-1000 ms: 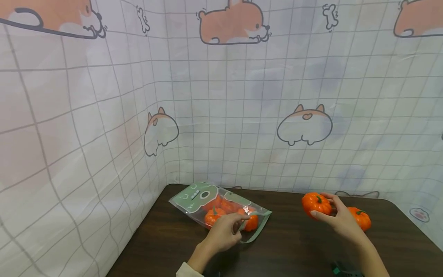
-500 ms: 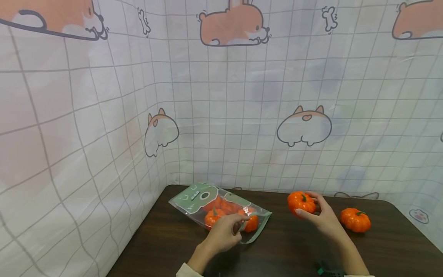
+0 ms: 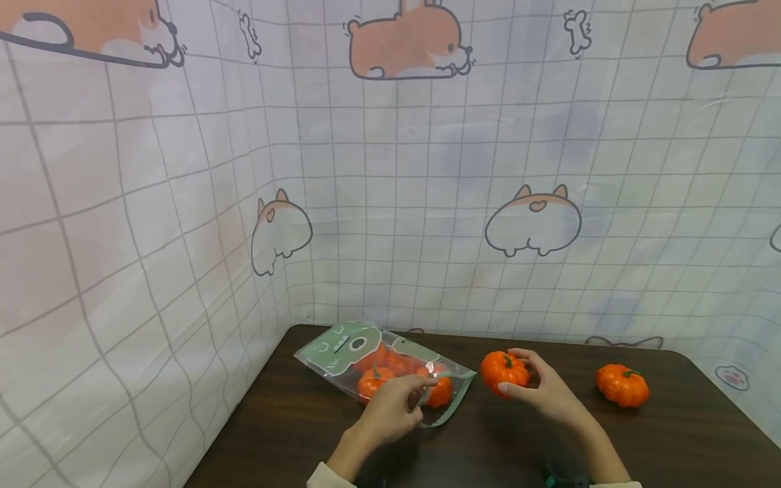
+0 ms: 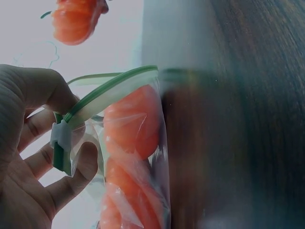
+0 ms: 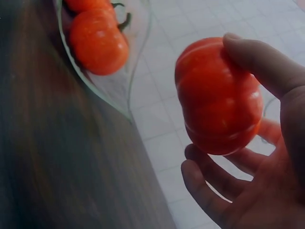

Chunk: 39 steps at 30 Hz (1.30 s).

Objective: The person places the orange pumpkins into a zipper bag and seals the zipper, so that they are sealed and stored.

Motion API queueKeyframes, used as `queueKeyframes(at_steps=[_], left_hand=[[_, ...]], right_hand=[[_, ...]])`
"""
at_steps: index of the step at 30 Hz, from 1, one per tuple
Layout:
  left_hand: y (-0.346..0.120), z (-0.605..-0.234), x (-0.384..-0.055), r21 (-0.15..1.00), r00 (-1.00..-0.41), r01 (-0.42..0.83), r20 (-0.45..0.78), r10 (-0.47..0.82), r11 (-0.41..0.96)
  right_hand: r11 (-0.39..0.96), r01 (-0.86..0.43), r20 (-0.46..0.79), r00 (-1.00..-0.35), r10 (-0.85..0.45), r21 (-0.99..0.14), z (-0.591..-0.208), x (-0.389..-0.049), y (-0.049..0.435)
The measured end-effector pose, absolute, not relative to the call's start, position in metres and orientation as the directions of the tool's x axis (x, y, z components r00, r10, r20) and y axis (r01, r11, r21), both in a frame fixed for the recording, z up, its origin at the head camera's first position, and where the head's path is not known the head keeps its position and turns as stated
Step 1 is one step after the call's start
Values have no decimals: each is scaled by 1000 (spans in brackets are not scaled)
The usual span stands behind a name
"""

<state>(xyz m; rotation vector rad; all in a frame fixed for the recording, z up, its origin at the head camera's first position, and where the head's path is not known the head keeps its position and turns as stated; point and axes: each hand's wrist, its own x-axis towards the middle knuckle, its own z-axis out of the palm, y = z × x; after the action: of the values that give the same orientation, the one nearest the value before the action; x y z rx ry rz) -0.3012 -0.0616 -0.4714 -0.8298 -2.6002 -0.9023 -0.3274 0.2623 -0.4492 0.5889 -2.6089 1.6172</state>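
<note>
From where I stand, the person's left hand [image 3: 390, 410] has the near corner of the bag's mouth pinched between thumb and fingers, beside the white slider [image 4: 61, 136], and the two green edges [image 4: 112, 90] bow apart. The bag [image 3: 334, 349] lies on its side on the table [image 3: 287, 423], several pumpkins [image 3: 373, 383] inside; they overlap too much for me to count. The right hand [image 3: 552, 393] grips one more, the held pumpkin [image 3: 503, 373], thumb on one side and fingers round the other, just outside the mouth and not touching it. A last pumpkin [image 3: 622, 385] sits on the table, well apart, on the right. To do this well, I'd hold that corner up and a little outward so the gap stays wide, and bring the held one in level, through the middle. Those inside lie close to the opening, so they may need a nudge deeper. The film looks thin and slack; shoving against a folded edge could drag the whole bag. I'd let go only once it's past the green strip.
</note>
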Motion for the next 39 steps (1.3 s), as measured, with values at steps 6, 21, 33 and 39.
queueKeyframes(at_steps=[6, 21, 33, 39], left_hand=[[-62, -471, -302, 492, -801, 596, 412, 434, 634], [-64, -469, -302, 474, -786, 614, 444, 430, 631], [-65, -468, -301, 495, -796, 603, 432, 425, 626], [-65, -467, -301, 483, -792, 607, 432, 432, 630]], right_hand=[[405, -312, 158, -915, -370, -859, -456, -328, 251], [373, -383, 131, -825, -550, -845, -469, -328, 229], [356, -363, 97, -805, -586, -861, -477, -325, 210], [355, -362, 95, -803, -588, -862, -481, -325, 202]])
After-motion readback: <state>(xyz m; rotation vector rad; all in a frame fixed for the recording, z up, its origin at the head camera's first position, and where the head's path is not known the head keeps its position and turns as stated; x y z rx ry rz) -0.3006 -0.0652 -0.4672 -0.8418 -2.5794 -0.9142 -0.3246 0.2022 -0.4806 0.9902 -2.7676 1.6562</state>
